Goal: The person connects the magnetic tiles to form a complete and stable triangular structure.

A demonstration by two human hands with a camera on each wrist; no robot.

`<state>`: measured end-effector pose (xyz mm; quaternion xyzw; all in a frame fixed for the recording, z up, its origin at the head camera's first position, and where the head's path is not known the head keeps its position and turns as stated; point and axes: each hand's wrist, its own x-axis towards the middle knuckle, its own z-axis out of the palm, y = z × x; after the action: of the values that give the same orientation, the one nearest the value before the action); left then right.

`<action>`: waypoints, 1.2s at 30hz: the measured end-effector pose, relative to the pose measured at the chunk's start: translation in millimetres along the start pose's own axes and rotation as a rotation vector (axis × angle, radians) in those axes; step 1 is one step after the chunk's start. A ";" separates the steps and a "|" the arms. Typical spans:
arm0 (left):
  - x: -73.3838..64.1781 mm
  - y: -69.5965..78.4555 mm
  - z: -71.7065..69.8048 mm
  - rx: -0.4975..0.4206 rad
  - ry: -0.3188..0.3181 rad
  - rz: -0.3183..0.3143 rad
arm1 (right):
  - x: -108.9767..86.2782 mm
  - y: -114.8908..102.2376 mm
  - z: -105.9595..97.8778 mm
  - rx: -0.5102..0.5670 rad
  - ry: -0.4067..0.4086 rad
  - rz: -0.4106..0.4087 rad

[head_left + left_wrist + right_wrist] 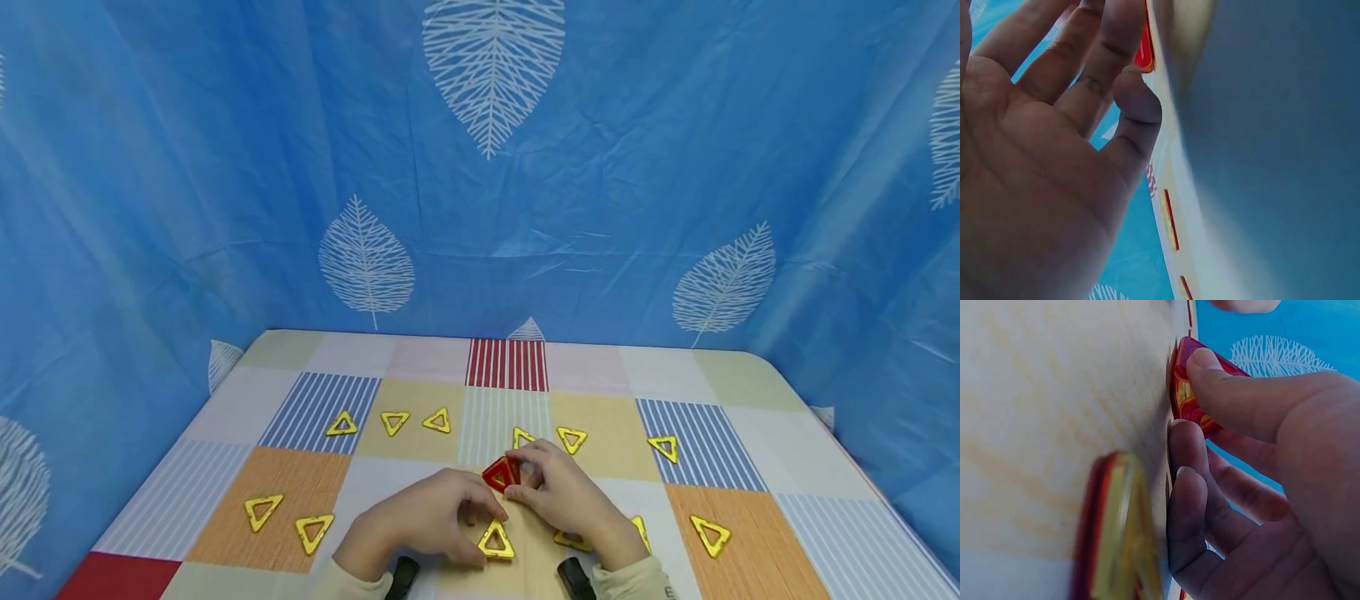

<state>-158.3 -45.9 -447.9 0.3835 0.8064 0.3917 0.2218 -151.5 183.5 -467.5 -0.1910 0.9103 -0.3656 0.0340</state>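
Note:
Near the front middle of the table in the head view, a small red pyramid-like shape of triangular tiles stands on the cloth. My right hand holds it from the right; in the right wrist view the thumb presses on the translucent red tile and fingers lie below it. My left hand is just left of a yellow triangle tile, its thumb and index fingertips beside the tile's corners. The left wrist view shows the left hand's fingers loosely bent, with a red tile edge beyond them.
Several yellow triangle tiles lie about the patchwork cloth: one at far left, one at far right, another behind the hands. A yellow tile is partly under the right wrist. Blue curtain surrounds the table.

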 end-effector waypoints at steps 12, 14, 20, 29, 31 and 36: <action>1.6 -2.0 4.9 0.092 -0.034 0.009 | -0.5 -0.7 -0.5 -0.005 -0.001 -0.002; 1.2 -2.1 4.9 0.101 -0.035 0.013 | -0.5 -1.7 -0.8 -0.004 0.001 -0.002; -1.3 -10.4 1.9 -0.030 -0.048 0.029 | 0.8 -2.9 -1.2 0.005 -0.005 0.007; -3.1 -10.4 1.5 -0.083 -0.029 -0.038 | 1.2 -4.7 -3.5 0.047 -0.009 0.042; -2.8 -8.7 1.9 -0.077 -0.022 -0.050 | 0.4 -4.2 -6.1 0.098 0.004 0.062; -2.2 -7.5 1.4 -0.085 -0.022 -0.062 | -1.8 0.8 -15.3 0.221 0.067 0.118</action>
<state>-159.4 -50.1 -454.6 0.3528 0.7981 0.4143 0.2586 -153.1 194.8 -457.0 -0.1196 0.8748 -0.4673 0.0457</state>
